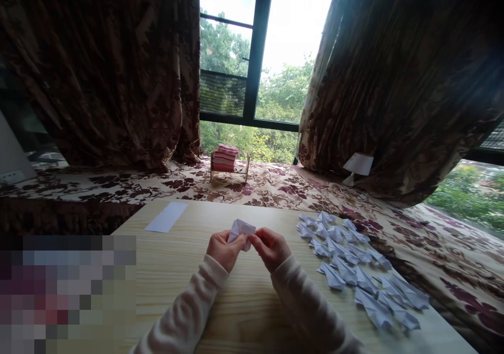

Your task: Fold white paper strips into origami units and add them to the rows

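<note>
Above the middle of the wooden table (173, 275), a small piece of folded white paper (241, 229) is held between both hands. My left hand (224, 249) is closed on its left and lower part, thumb across the front. At the paper's right edge, my right hand (272, 248) pinches with thumb and fingertips. Creases show on the paper's face; its lower part is partly hidden by the fingers. To the right lie several folded white paper pieces (346, 270) with pointed ends. A flat white paper strip (167, 217) rests at the table's far left.
Beyond the table, a floral-covered ledge (275, 186) carries a small rack (229, 171) with stacked pink-and-white striped cloth and a small white lamp (357, 165). Patterned curtains (129, 81) hang beside the window. The lower left corner is blurred out.
</note>
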The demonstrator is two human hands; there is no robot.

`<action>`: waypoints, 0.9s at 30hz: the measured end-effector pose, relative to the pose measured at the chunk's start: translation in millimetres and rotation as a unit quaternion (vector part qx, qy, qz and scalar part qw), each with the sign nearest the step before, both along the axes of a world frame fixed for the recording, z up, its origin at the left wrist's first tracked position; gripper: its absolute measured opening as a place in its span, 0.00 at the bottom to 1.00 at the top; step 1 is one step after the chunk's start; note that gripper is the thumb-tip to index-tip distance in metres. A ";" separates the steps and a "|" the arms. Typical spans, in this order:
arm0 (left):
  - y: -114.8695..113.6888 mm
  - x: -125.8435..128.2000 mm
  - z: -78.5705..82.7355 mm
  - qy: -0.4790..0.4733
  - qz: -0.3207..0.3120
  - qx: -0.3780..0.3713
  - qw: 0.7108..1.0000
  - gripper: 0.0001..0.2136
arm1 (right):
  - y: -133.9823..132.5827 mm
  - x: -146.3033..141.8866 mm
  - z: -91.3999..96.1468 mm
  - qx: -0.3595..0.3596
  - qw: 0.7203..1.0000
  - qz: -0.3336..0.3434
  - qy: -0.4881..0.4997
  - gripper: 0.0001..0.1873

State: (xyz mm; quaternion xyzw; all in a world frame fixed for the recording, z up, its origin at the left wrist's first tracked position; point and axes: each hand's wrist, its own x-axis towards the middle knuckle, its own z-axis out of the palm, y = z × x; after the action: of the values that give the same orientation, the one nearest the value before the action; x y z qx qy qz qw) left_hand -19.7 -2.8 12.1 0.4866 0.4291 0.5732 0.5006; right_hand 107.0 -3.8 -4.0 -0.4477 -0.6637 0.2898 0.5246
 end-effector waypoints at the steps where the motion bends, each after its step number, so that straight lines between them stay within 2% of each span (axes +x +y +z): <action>1: 0.2 0.5 -0.7 -0.004 0.004 -0.002 1.000 0.09 | -0.5 0.0 0.8 0.002 1.000 0.006 -0.011 0.12; 4: 0.9 2.7 -1.8 -0.023 0.009 -0.010 1.000 0.10 | -1.8 -1.7 2.4 -0.002 1.000 -0.001 -0.009 0.13; 7: 1.3 4.3 -1.4 -0.047 -0.002 -0.024 0.999 0.13 | -1.7 -7.2 1.6 -0.047 0.997 -0.011 0.065 0.14; 11: 4.9 3.2 -5.3 -0.079 0.004 -0.086 0.993 0.16 | -1.8 -18.3 -2.7 -0.083 0.985 -0.020 0.151 0.15; 14: 11.4 0.4 -11.8 -0.109 0.023 -0.098 0.989 0.16 | -3.7 -22.6 -5.3 -0.096 0.985 -0.005 0.143 0.15; 16: 15.3 -1.8 -14.6 -0.114 0.029 -0.094 0.989 0.14 | -5.2 -19.4 -4.0 -0.064 0.994 -0.029 0.084 0.12; 18: 17.0 -3.4 -14.5 -0.113 0.029 -0.087 0.989 0.14 | -6.3 -11.8 0.3 0.021 0.997 -0.077 0.004 0.07; 19: 16.8 -3.9 -13.4 -0.112 0.023 -0.085 0.990 0.14 | -6.6 -7.5 3.1 0.074 0.993 -0.091 -0.028 0.09; 22: 13.0 -2.9 -8.4 -0.108 -0.014 -0.079 0.991 0.15 | -6.9 2.4 10.0 0.185 0.978 -0.053 -0.081 0.14; 24: 10.1 -1.1 -6.2 -0.105 -0.040 -0.076 0.991 0.16 | -6.4 4.4 11.4 0.212 0.972 -0.021 -0.097 0.13; 27: 9.3 0.7 -7.3 -0.100 -0.048 -0.063 0.992 0.16 | -5.2 3.9 9.7 0.217 0.971 -0.007 -0.100 0.14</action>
State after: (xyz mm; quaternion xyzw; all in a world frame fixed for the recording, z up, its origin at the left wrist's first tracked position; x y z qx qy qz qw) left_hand -19.0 6.5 4.8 0.4145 0.3880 0.5662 0.5976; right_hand 110.8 -9.0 5.7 -0.3549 -0.7566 0.0886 0.5420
